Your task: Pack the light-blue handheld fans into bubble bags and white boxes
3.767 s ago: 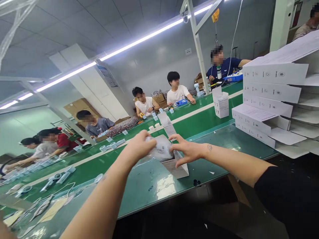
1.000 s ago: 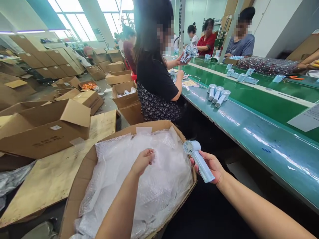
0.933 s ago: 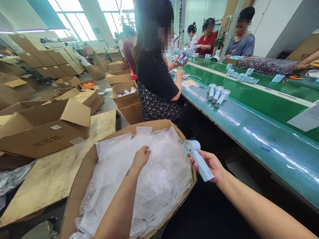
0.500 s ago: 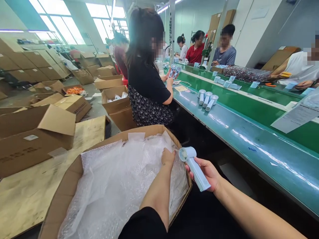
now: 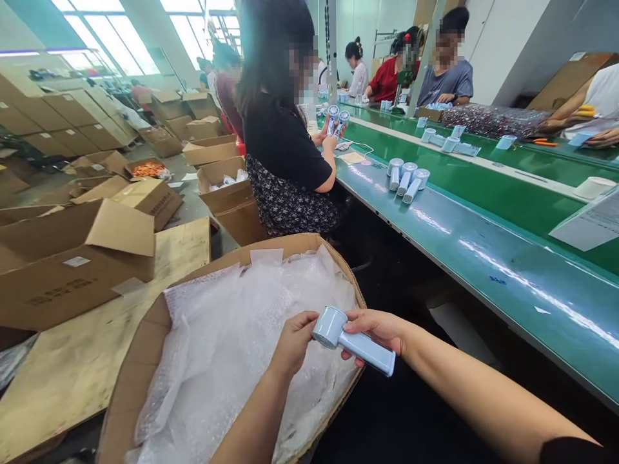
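The right hand (image 5: 377, 330) grips the fan (image 5: 360, 346) above the three o'clock side of the box (image 5: 140, 361). At the fan's nine o'clock, the left hand (image 5: 294, 338) curls; its grip is unclear.

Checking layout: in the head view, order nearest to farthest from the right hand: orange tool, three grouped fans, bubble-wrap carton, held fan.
1. Held fan, in the right hand.
2. Bubble-wrap carton, just left.
3. Three grouped fans, on near bench.
4. Orange tool, across belt.
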`<state>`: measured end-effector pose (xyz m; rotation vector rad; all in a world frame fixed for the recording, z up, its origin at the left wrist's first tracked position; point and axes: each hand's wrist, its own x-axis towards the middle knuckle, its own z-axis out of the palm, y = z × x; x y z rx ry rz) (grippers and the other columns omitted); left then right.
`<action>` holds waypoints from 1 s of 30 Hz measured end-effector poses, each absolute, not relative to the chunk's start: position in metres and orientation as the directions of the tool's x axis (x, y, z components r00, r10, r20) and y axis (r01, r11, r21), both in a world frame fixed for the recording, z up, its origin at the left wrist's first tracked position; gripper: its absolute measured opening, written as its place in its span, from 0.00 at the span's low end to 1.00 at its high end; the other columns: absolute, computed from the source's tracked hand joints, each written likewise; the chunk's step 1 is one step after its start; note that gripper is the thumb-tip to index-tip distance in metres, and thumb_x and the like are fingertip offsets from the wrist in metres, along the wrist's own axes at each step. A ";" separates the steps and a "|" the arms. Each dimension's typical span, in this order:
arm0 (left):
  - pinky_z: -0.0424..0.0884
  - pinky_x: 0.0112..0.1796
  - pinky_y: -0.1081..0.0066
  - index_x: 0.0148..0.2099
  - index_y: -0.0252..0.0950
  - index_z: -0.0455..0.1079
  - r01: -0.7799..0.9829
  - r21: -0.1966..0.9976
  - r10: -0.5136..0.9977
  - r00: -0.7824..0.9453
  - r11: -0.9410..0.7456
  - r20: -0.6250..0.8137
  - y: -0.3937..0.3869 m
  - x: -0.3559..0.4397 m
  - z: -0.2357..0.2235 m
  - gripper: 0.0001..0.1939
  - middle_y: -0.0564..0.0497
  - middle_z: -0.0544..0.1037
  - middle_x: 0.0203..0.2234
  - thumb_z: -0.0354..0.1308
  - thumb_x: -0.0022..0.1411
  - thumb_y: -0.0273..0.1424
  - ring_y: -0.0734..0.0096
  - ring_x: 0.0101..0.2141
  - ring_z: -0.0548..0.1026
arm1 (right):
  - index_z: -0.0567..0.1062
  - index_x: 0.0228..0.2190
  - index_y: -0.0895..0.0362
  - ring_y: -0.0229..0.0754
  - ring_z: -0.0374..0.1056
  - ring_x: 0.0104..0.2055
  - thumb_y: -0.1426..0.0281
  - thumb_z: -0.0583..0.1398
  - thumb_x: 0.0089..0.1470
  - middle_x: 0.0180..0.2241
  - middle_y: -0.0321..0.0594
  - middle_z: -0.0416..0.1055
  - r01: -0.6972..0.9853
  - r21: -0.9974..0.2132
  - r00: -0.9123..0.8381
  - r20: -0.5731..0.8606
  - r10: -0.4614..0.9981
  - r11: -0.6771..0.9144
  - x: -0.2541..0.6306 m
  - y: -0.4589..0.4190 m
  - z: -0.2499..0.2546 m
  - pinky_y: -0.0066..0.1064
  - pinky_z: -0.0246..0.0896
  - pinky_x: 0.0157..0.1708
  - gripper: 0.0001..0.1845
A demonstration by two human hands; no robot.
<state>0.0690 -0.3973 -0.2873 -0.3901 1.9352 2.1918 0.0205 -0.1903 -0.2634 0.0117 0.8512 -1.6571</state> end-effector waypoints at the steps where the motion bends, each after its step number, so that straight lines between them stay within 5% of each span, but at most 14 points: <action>1: 0.64 0.30 0.72 0.29 0.33 0.73 -0.325 0.911 -0.072 -0.933 -0.252 -0.353 -0.402 0.074 -0.283 0.11 0.52 0.73 0.21 0.63 0.45 0.36 0.74 0.24 0.68 | 0.66 0.42 0.59 0.45 0.73 0.31 0.70 0.66 0.41 0.36 0.45 0.72 0.845 -0.535 -0.290 -0.474 -0.831 0.011 0.021 -0.192 -0.264 0.33 0.70 0.24 0.26; 3: 0.65 0.31 0.71 0.28 0.33 0.71 -0.322 0.866 -0.130 -0.909 -0.381 -0.396 -0.406 0.081 -0.275 0.11 0.53 0.72 0.22 0.64 0.43 0.35 0.74 0.25 0.68 | 0.64 0.42 0.59 0.45 0.73 0.29 0.69 0.66 0.40 0.34 0.45 0.72 0.831 -0.554 -0.312 -0.541 -0.781 0.052 0.025 -0.193 -0.265 0.33 0.69 0.23 0.26; 5: 0.64 0.31 0.70 0.27 0.33 0.69 -0.286 0.903 -0.137 -0.929 -0.321 -0.344 -0.403 0.083 -0.266 0.10 0.53 0.70 0.22 0.62 0.46 0.35 0.73 0.26 0.67 | 0.62 0.41 0.59 0.46 0.73 0.28 0.69 0.66 0.40 0.34 0.45 0.72 0.827 -0.559 -0.343 -0.595 -0.727 0.067 0.031 -0.192 -0.264 0.34 0.68 0.21 0.27; 8: 0.63 0.32 0.69 0.30 0.35 0.67 -0.095 0.990 -0.050 -0.995 0.109 -0.090 -0.391 0.088 -0.256 0.08 0.53 0.68 0.23 0.55 0.56 0.35 0.72 0.27 0.66 | 0.60 0.39 0.58 0.47 0.73 0.27 0.69 0.65 0.41 0.31 0.45 0.73 0.821 -0.569 -0.403 -0.628 -0.666 0.040 0.039 -0.191 -0.260 0.34 0.67 0.20 0.24; 10: 0.64 0.35 0.67 0.33 0.36 0.68 0.126 0.915 0.059 -0.992 0.383 0.111 -0.384 0.095 -0.258 0.06 0.51 0.69 0.27 0.51 0.60 0.32 0.69 0.31 0.67 | 0.60 0.38 0.58 0.47 0.73 0.26 0.70 0.63 0.42 0.30 0.44 0.73 0.812 -0.584 -0.459 -0.622 -0.635 -0.015 0.040 -0.189 -0.257 0.34 0.67 0.20 0.22; 14: 0.64 0.35 0.67 0.32 0.38 0.66 0.333 0.776 0.122 -0.940 0.536 0.319 -0.379 0.114 -0.283 0.08 0.50 0.69 0.27 0.48 0.62 0.28 0.67 0.32 0.67 | 0.58 0.36 0.56 0.43 0.72 0.24 0.69 0.61 0.47 0.27 0.41 0.71 0.760 -0.604 -0.644 -0.646 -0.410 -0.240 0.033 -0.177 -0.252 0.31 0.66 0.19 0.17; 17: 0.67 0.37 0.67 0.41 0.39 0.65 0.128 0.905 -0.154 -0.966 0.405 0.206 -0.374 0.113 -0.288 0.06 0.50 0.70 0.32 0.51 0.62 0.33 0.68 0.35 0.69 | 0.58 0.36 0.55 0.45 0.73 0.27 0.68 0.63 0.47 0.28 0.40 0.71 0.696 -0.676 -0.711 -0.604 -0.360 -0.242 0.032 -0.170 -0.249 0.34 0.67 0.22 0.18; 19: 0.68 0.38 0.67 0.48 0.40 0.62 -0.008 0.976 -0.221 -0.975 0.216 0.041 -0.367 0.102 -0.280 0.18 0.49 0.68 0.38 0.58 0.56 0.38 0.66 0.40 0.69 | 0.59 0.36 0.55 0.47 0.73 0.28 0.68 0.65 0.44 0.30 0.41 0.72 0.678 -0.715 -0.695 -0.548 -0.466 -0.171 0.037 -0.171 -0.246 0.36 0.68 0.22 0.22; 23: 0.69 0.36 0.69 0.47 0.41 0.59 -0.155 0.988 0.075 -0.985 0.002 -0.155 -0.360 0.073 -0.260 0.30 0.49 0.65 0.41 0.68 0.44 0.40 0.67 0.40 0.68 | 0.60 0.35 0.56 0.42 0.72 0.28 0.64 0.67 0.43 0.30 0.37 0.71 0.631 -0.753 -0.712 -0.466 -0.525 -0.187 0.048 -0.181 -0.241 0.34 0.69 0.22 0.23; 27: 0.67 0.36 0.70 0.47 0.40 0.58 -0.135 0.989 -0.054 -0.989 -0.052 -0.138 -0.375 0.049 -0.256 0.33 0.49 0.64 0.40 0.66 0.42 0.47 0.69 0.39 0.67 | 0.60 0.36 0.56 0.45 0.73 0.31 0.63 0.66 0.44 0.32 0.40 0.72 0.627 -0.756 -0.691 -0.429 -0.581 -0.187 0.046 -0.182 -0.242 0.34 0.68 0.23 0.23; 30: 0.66 0.31 0.71 0.46 0.39 0.60 -0.314 0.946 0.126 -0.945 -0.076 -0.304 -0.380 0.035 -0.255 0.32 0.50 0.68 0.36 0.66 0.42 0.46 0.71 0.32 0.68 | 0.60 0.36 0.56 0.45 0.73 0.30 0.64 0.67 0.43 0.31 0.39 0.72 0.635 -0.754 -0.651 -0.406 -0.641 -0.167 0.046 -0.180 -0.245 0.33 0.68 0.21 0.24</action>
